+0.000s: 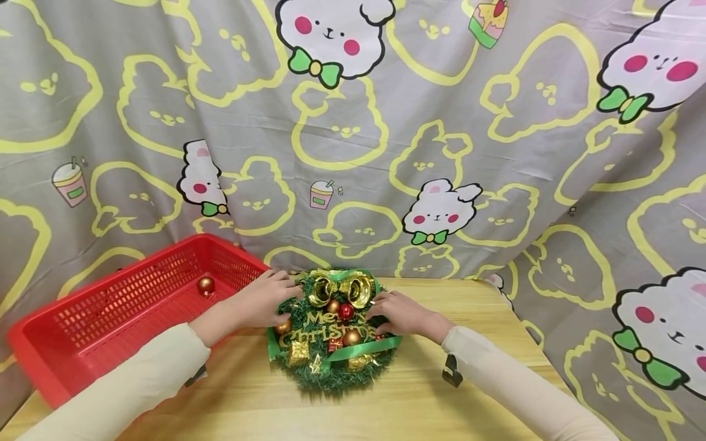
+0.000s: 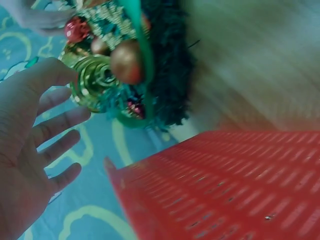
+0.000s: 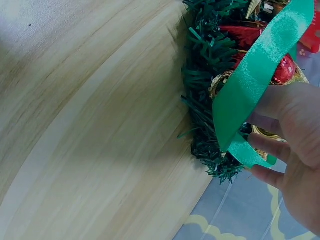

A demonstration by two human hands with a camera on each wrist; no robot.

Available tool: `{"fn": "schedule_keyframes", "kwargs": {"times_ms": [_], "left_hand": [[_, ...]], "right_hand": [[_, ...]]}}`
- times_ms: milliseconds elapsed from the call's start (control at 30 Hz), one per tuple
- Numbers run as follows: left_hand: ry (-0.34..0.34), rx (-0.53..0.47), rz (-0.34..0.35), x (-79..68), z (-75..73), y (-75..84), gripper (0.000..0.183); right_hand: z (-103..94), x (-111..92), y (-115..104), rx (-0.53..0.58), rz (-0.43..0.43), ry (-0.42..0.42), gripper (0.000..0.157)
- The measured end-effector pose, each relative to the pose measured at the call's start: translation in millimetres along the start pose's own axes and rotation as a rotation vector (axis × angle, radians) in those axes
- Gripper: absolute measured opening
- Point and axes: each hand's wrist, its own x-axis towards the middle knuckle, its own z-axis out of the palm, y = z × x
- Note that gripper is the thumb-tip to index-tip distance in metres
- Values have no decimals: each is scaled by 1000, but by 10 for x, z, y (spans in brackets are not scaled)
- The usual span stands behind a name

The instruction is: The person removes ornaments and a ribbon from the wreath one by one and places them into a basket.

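Observation:
A green tinsel Christmas wreath (image 1: 331, 381) lies on the table with gold "Merry Christmas" lettering (image 1: 325, 331), gold bells (image 1: 361, 290), gift boxes and red and gold balls. A green ribbon (image 1: 358, 350) crosses its lower right part. At the upper left rim is my left hand (image 1: 266, 300), fingers spread and loosely bent; in the left wrist view its palm (image 2: 20, 185) shows nothing held. My right hand (image 1: 405, 313) reaches over the right rim. Seen from the right wrist, its relaxed fingers (image 3: 270, 147) lie right beside the loop of ribbon (image 3: 245, 87).
To the left stands a red perforated plastic basket (image 1: 83, 361), tilted in view, with one gold ball (image 1: 206, 285) inside. Its near end lies under my left forearm. A patterned curtain (image 1: 353, 184) hangs behind the wooden table (image 1: 248, 398).

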Motion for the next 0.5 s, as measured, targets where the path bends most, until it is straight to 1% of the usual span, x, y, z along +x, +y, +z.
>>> {"fn": "schedule_keyframes", "kwargs": {"times_ms": [133, 333, 500], "left_hand": [[-34, -26, -6, -40, 79, 19, 30], [-47, -8, 12, -85, 144, 35, 26], [-65, 11, 18, -101, 169, 28, 31]], "right_hand": [[-5, -8, -9, 23, 7, -1, 36], [-9, -9, -11, 31, 5, 4, 35], [-18, -3, -11, 26, 3, 4, 34]]}}
